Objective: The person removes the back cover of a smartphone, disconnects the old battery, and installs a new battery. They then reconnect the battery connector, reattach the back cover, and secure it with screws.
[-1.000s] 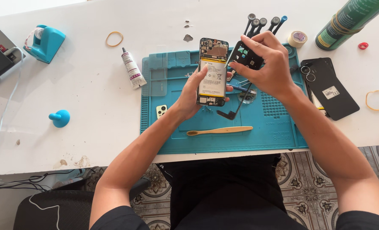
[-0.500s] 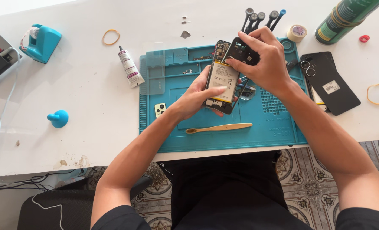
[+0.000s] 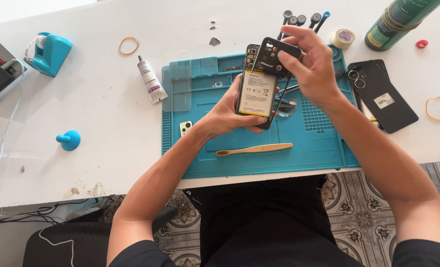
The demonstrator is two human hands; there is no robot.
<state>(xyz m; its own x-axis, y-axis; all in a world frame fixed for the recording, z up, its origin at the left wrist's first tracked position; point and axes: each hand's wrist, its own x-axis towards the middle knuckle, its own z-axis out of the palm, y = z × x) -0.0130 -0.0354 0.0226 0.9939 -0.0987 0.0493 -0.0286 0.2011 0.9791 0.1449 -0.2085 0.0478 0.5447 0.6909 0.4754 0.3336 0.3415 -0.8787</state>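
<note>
Both hands held work above the blue mat [image 3: 324, 143]: the left hand [image 3: 225, 116] closed its grip around the opened phone [image 3: 256, 89], battery facing up for access, while the right hand [image 3: 313, 66] pinched the black frame [image 3: 279, 52] just above it.

Bare mat [image 3: 324, 143] lies right of the toothbrush [image 3: 254, 149]; screwdrivers [image 3: 301, 20] crowd its far edge.

Phone's [image 3: 256, 89] lower edge behind left hand [image 3: 225, 116]; green can [image 3: 403, 20] cut off at top
</note>
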